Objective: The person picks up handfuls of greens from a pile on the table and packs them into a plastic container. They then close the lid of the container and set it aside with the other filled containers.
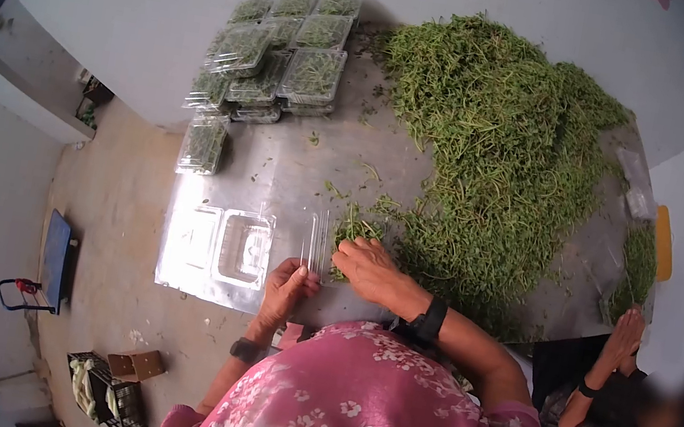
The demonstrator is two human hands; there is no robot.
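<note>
A clear plastic clamshell box (317, 243) lies opened at the table's front edge, directly before me. My left hand (286, 287) pinches the near edge of its lid side between thumb and fingers. My right hand (368, 266) bends over the other half, its fingers curled onto the leafy green sprigs (351, 226) there; its fingertips are partly hidden. Right beside this hand, a large heap of the same cut greens (505, 141) spreads across the table. To the left of my left hand sits another opened clear box (245, 248) with nothing in it.
Filled, closed boxes (312, 75) are stacked at the back left of the metal table (280, 150). At the right end, another person (611, 408) stands near a plastic bag of greens (636, 265). A blue trolley (55, 259) and black crate (118, 397) are on the floor.
</note>
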